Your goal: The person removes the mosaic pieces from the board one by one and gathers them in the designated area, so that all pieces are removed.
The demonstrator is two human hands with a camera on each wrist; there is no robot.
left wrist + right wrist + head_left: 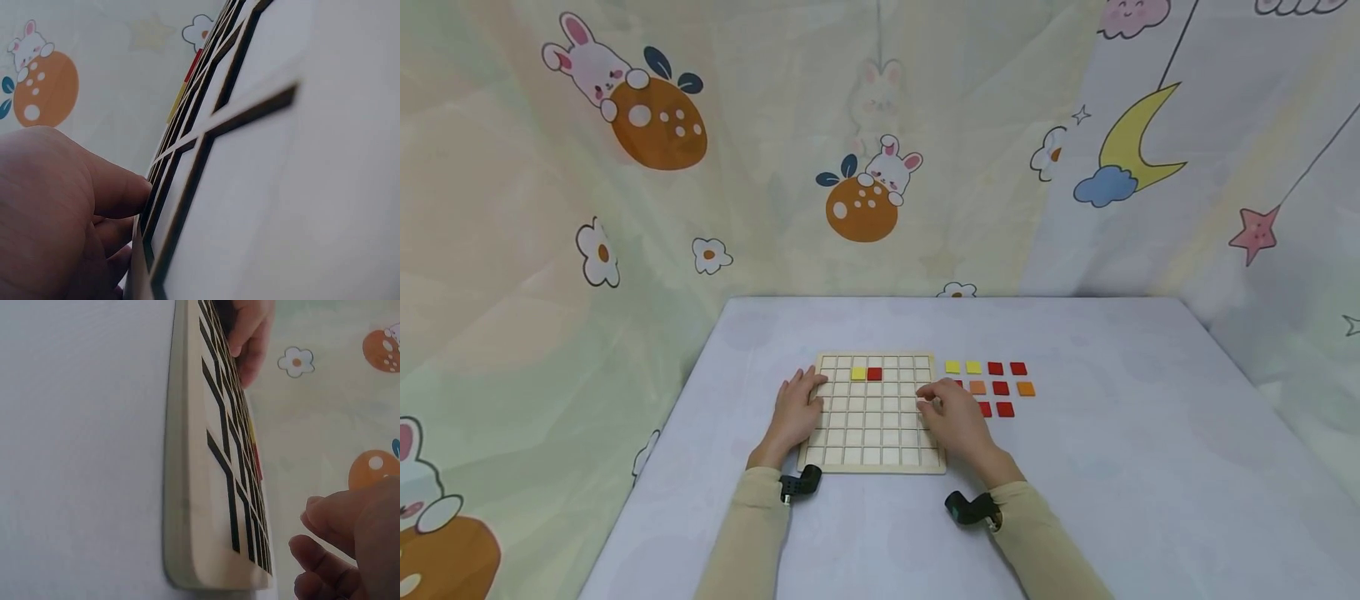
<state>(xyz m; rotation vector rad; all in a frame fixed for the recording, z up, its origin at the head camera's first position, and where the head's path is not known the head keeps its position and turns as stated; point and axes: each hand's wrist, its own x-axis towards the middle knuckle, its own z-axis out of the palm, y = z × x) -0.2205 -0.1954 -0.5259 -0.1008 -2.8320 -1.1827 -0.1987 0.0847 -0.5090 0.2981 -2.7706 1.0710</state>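
A pale wooden grid board (872,469) lies flat on the table, with a yellow tile (858,374) and a red tile (875,374) side by side in an upper row. My left hand (792,410) rests at the board's left edge; in the left wrist view its thumb (122,190) touches the rim. Over the right edge hovers my right hand (957,419), its thumb and fingers bent and apart. The right wrist view shows nothing between that thumb (325,515) and the fingers (315,559). Loose red (1001,388), yellow (973,367) and orange tiles (1026,389) lie beyond it.
The loose tiles form rows right of the board, some partly covered by my right hand. A pale cloth covers the table (1112,467). Behind its far edge hangs a printed curtain (970,108) with rabbits, flowers and a moon.
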